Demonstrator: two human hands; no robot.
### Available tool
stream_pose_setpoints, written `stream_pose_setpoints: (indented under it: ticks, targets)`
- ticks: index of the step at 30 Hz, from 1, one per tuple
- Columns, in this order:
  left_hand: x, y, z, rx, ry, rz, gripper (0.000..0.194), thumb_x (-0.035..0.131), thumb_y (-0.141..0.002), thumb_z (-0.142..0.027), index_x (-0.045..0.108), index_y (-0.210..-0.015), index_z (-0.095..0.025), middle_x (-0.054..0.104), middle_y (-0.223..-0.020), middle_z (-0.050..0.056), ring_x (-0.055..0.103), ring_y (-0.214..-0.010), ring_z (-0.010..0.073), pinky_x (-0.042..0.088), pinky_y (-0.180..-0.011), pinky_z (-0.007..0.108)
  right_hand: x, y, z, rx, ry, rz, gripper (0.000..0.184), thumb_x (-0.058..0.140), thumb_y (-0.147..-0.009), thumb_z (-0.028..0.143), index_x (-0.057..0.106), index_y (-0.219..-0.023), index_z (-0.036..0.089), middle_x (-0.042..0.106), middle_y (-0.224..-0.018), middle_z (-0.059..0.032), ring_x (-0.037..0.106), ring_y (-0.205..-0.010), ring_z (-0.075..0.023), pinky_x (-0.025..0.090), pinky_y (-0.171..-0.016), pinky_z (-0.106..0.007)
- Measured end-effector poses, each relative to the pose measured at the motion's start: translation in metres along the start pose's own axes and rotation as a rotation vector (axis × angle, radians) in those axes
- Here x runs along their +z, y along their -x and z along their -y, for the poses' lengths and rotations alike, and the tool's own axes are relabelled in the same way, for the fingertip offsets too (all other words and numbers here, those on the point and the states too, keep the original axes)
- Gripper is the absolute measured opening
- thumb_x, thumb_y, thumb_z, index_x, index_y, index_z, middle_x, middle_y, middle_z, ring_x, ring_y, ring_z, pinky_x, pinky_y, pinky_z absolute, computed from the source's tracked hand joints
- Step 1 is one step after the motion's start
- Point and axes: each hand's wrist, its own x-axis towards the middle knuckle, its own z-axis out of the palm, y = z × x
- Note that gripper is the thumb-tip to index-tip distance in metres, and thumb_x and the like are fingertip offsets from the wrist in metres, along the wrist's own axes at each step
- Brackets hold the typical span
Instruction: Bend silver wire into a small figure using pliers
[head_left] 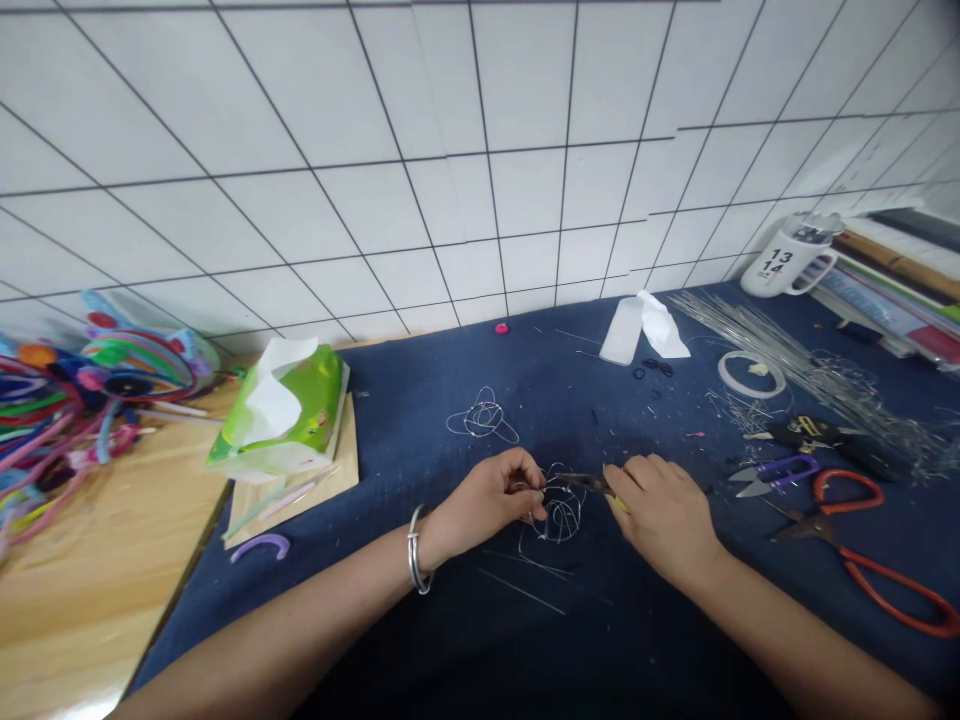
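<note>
A tangle of thin silver wire bent into loops is pinched between the fingertips of my left hand. My right hand is wrapped round a pair of pliers with a yellow handle, most of which the palm hides. The pliers' dark jaws point left and reach the wire near my left fingers; whether they grip a strand I cannot make out. Just beyond my hands lies a second looped wire piece. Loose straight wires rest on the dark blue cloth nearer my body.
At right are orange-handled scissors, purple snips, a coil, a heap of wires and a white mug. A green tissue pack and colourful fuzzy crafts stand left. The tiled wall borders the back.
</note>
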Motion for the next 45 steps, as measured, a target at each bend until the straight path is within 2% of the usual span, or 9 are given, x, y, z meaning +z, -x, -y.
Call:
stream_pose_setpoints:
  ticks: [9,14,18,25,45]
  targets:
    - [0.0003,0.0011,-0.0017,-0.012,-0.009,0.002,0.009,0.053,-0.079,-0.019,0.047,-0.085,-0.016,0.061,-0.073,0.003,0.062,-0.071,0.0143,0.049,-0.066,0.029,-0.0006,0.0000,-0.0034,0.008,0.005,-0.020,0.018,0.046,-0.081,0.023,0.061,-0.089,0.019,0.048,-0.072,-0.0042,0.040,-0.073,-0.0163,0.028,-0.067,-0.030]
    - [-0.0012,-0.0004,-0.0012,-0.012,-0.047,-0.008,0.008,0.052,-0.079,-0.020,0.047,-0.084,-0.016,0.061,-0.073,0.003,0.062,-0.071,0.0141,0.049,-0.065,0.028,0.0001,0.0007,-0.0053,0.019,0.002,0.033,0.016,0.044,-0.082,0.025,0.059,-0.085,0.020,0.047,-0.072,-0.0033,0.039,-0.072,-0.0163,0.028,-0.067,-0.031]
    - [-0.0022,-0.0008,-0.0007,-0.010,-0.066,-0.017,0.007,0.051,-0.080,-0.020,0.047,-0.084,-0.016,0.061,-0.072,0.002,0.062,-0.070,0.0135,0.048,-0.063,0.026,0.0004,0.0019,-0.0069,0.027,0.007,0.040,0.018,0.043,-0.083,0.025,0.058,-0.090,0.021,0.048,-0.074,-0.0034,0.040,-0.073,-0.0168,0.028,-0.067,-0.031]
    - [-0.0017,0.0008,-0.0004,-0.006,-0.184,-0.025,0.006,0.051,-0.079,-0.017,0.047,-0.083,-0.016,0.061,-0.066,0.001,0.060,-0.066,0.0124,0.045,-0.061,0.024,0.0025,0.0029,-0.0041,0.021,-0.033,0.042,0.018,0.044,-0.082,0.025,0.059,-0.091,0.020,0.048,-0.075,-0.0037,0.041,-0.074,-0.0168,0.030,-0.069,-0.031]
    - [0.0001,0.0000,0.0014,0.005,-0.178,-0.022,0.007,0.050,-0.078,-0.018,0.048,-0.085,-0.016,0.063,-0.068,0.001,0.061,-0.067,0.0130,0.045,-0.061,0.024,0.0044,0.0033,-0.0004,0.006,-0.064,0.040,0.017,0.045,-0.082,0.023,0.059,-0.091,0.020,0.048,-0.074,-0.0035,0.041,-0.074,-0.0163,0.030,-0.070,-0.030]
